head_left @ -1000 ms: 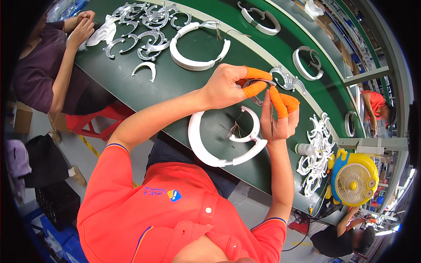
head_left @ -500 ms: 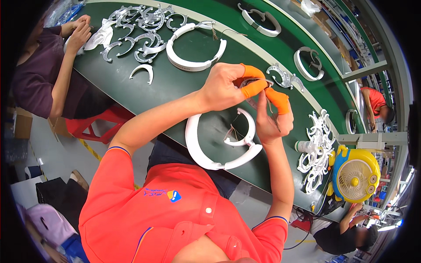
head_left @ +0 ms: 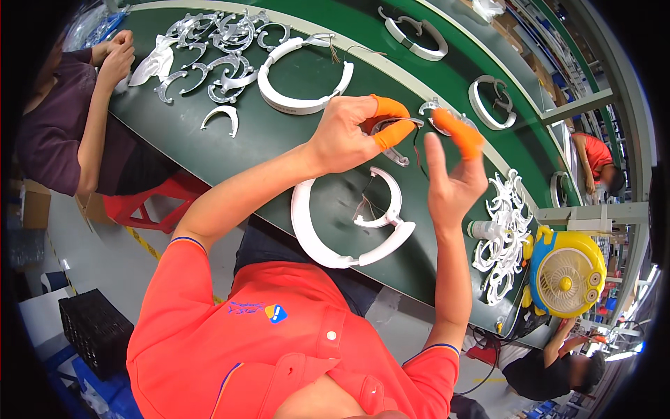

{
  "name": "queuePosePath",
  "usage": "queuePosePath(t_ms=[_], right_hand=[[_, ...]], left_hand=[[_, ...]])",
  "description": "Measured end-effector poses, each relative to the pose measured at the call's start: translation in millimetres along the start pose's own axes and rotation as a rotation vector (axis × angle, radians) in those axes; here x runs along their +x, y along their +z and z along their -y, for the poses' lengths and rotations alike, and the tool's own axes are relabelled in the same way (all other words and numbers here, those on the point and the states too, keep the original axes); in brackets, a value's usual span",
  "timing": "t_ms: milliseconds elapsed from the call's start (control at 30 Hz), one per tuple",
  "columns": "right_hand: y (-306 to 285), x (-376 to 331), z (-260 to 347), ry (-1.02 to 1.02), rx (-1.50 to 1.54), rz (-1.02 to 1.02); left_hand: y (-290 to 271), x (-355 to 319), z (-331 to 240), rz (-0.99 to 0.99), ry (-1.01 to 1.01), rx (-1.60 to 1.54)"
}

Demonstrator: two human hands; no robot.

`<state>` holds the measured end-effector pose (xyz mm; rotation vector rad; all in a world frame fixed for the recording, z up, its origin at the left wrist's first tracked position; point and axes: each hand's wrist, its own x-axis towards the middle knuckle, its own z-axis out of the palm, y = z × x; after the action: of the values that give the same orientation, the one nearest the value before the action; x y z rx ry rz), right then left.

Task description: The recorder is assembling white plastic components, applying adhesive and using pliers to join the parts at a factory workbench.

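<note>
My left hand [head_left: 347, 133], with orange finger cots, pinches a curved grey piece [head_left: 399, 158] above the green table. A thin dark and red wire [head_left: 417, 148] hangs from its right end. My right hand [head_left: 455, 174] is just right of that piece; its thumb and orange-capped finger are apart, with nothing visible between them. Below both hands lies a white ring-shaped band [head_left: 312, 234] with an open gap. A smaller white C-shaped arm [head_left: 396, 192] joins its right part, and thin wires show inside it.
A second white band [head_left: 289, 105] lies beyond my left hand, near a heap of grey C-shaped parts [head_left: 234, 35]. White curved parts [head_left: 499, 251] and a yellow-blue fan [head_left: 567, 274] are at right. Another person's hands [head_left: 118, 56] are at far left. More bands [head_left: 481, 105] sit on the green strip behind.
My right hand has moved away from the curved grey piece to the right, and its fingers have spread. My left hand keeps hold of the piece, and the wire now shows.
</note>
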<state>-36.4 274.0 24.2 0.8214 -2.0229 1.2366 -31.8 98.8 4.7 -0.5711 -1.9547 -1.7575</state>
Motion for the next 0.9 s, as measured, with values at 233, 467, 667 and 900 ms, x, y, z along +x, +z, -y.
queuePosePath(t_ms=[233, 467, 667, 900], right_hand=[[4, -6, 8, 0.353, 0.486, 0.004], [7, -5, 8, 0.417, 0.584, 0.011], [14, -16, 9, 0.376, 0.499, -0.014], [22, -21, 10, 0.275, 0.441, -0.054]], left_hand=[[3, 0, 0, 0.039, 0.069, 0.076], [4, 0, 3, 0.012, 0.124, 0.074], [3, -3, 5, 0.077, 0.157, 0.074], [5, -5, 4, 0.042, 0.175, 0.061]])
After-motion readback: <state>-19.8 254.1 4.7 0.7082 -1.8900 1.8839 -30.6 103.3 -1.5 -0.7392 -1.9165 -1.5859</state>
